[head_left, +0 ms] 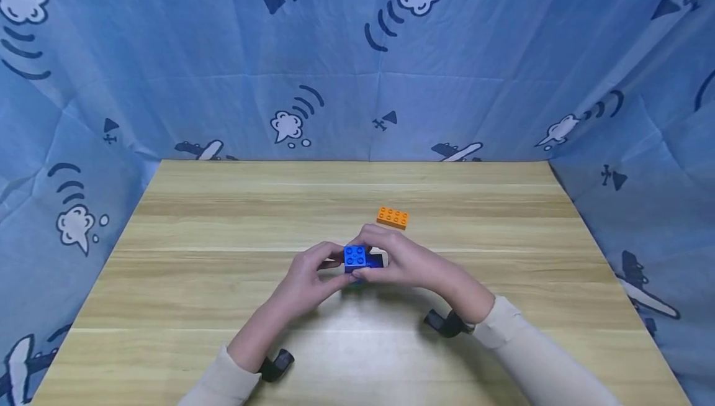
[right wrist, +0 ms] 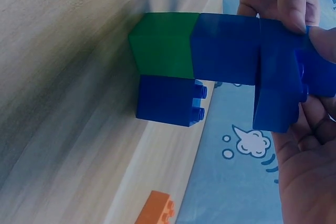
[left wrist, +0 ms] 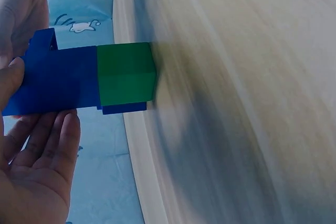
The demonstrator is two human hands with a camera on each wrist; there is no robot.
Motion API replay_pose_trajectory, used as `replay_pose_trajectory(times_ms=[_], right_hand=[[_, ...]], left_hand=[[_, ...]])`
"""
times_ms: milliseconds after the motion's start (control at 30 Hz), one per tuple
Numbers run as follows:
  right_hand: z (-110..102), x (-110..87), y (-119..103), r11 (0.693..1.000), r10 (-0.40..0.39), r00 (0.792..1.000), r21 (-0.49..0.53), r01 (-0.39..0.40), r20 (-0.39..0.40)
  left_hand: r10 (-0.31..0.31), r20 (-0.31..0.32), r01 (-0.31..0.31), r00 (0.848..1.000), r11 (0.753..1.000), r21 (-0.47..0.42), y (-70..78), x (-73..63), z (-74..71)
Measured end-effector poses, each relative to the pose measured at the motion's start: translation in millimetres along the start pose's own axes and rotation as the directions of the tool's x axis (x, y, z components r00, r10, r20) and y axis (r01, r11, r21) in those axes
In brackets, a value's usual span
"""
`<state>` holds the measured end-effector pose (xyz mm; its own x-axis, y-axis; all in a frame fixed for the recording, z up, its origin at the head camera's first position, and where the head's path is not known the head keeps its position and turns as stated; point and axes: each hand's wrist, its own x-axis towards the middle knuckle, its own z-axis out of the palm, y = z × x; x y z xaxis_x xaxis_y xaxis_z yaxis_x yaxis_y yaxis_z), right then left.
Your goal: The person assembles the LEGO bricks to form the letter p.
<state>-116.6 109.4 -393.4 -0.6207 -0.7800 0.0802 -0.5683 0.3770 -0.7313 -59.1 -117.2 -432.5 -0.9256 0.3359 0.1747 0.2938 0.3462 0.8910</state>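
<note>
Between the two hands stands a stack of toy building bricks, with a green brick [right wrist: 165,43] at the bottom and blue bricks [head_left: 354,257] above it. A blue brick [right wrist: 275,77] juts sideways from the upper part. Low down, another blue brick [right wrist: 165,100] sits against the green one, studs up. My left hand [head_left: 310,275] pinches the upper blue part from the left, thumb in front. From the right, my right hand [head_left: 399,258] holds the same upper part between thumb and fingers. Whether the stack touches the table, I cannot tell.
An orange brick [head_left: 393,217] with two rows of studs lies on the wooden table [head_left: 223,220], just beyond the right hand. Blue patterned cloth [head_left: 335,33] hangs behind the table and along both sides. A black wrist camera is strapped to each wrist.
</note>
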Motion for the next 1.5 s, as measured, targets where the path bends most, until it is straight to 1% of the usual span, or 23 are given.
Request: replay_pose_trajectory(times_ms=[100, 300, 467, 600, 700, 767, 833, 867, 933, 1000, 1100, 1267, 1367, 1500], right_hand=[[-0.2, -0.2, 0.5, 1.0, 0.002, 1.0, 0.003, -0.002, -0.007], [-0.8, 0.0, -1.1, 1.0, 0.018, 1.0, 0.019, -0.017, -0.014], [-2.1, -0.1, -3.9, 0.999, 0.052, 0.999, 0.013, -0.052, -0.002], [-4.8, -0.3, -5.1, 0.998, 0.062, 0.998, 0.004, -0.063, 0.016], [-8.0, -0.7, -0.9, 0.996, 0.052, 0.998, 0.066, -0.053, 0.018], [-11.1, -0.9, 5.5, 0.989, 0.054, 0.998, 0.135, -0.052, -0.012], [-14.1, -0.8, 13.3, 0.977, 0.079, 0.995, 0.204, -0.064, -0.067], [-15.6, -0.7, 17.7, 0.973, 0.097, 0.99, 0.22, -0.073, -0.098], [-17.4, 0.0, 26.4, 0.969, 0.143, 0.979, 0.224, -0.108, -0.147], [-17.5, 0.5, 34.8, 0.969, 0.172, 0.972, 0.207, -0.137, -0.161], [-15.0, 2.0, 45.6, 0.972, 0.187, 0.974, 0.17, -0.164, -0.13], [-9.5, 1.9, 59.6, 0.966, 0.203, 0.976, 0.177, -0.188, -0.075], [-7.2, 1.6, 64.7, 0.962, 0.213, 0.976, 0.183, -0.202, -0.039], [-4.8, 2.0, 67.3, 0.961, 0.223, 0.975, 0.163, -0.223, 0.019]], left_hand=[[-0.007, 0.008, 0.007, 1.0, 1.0, -0.015, 0.2, 0.9, -0.8], [-0.033, 0.044, 0.034, 0.998, 0.999, -0.023, -0.6, 2.7, -4.8], [-0.05, 0.07, 0.052, 0.996, 0.998, -0.031, -0.9, 4.2, -7.1], [-0.063, 0.07, 0.066, 0.996, 0.997, -0.036, -1.3, 3.8, -7.6], [-0.061, 0.066, 0.064, 0.996, 0.997, -0.047, -0.9, 3.5, -7.5], [-0.062, 0.065, 0.065, 0.996, 0.997, -0.048, -0.6, 3.4, -7.2], [-0.065, 0.063, 0.068, 0.996, 0.997, -0.047, -0.4, 3.4, -6.6], [-0.07, 0.061, 0.073, 0.996, 0.996, -0.044, -0.5, 3.4, -6.3], [-0.082, 0.057, 0.084, 0.995, 0.996, -0.035, -0.6, 3.3, -5.7], [-0.087, 0.057, 0.089, 0.995, 0.995, -0.036, -0.4, 3.5, -5.2], [-0.095, 0.057, 0.098, 0.994, 0.994, -0.046, -0.7, 3.5, -5.1], [-0.1, 0.06, 0.104, 0.993, 0.993, -0.057, -1.3, 3.5, -5.3], [-0.092, 0.061, 0.095, 0.994, 0.994, -0.056, -1.4, 3.6, -5.3], [-0.082, 0.061, 0.085, 0.995, 0.995, -0.058, -1.6, 3.8, -5.4]])
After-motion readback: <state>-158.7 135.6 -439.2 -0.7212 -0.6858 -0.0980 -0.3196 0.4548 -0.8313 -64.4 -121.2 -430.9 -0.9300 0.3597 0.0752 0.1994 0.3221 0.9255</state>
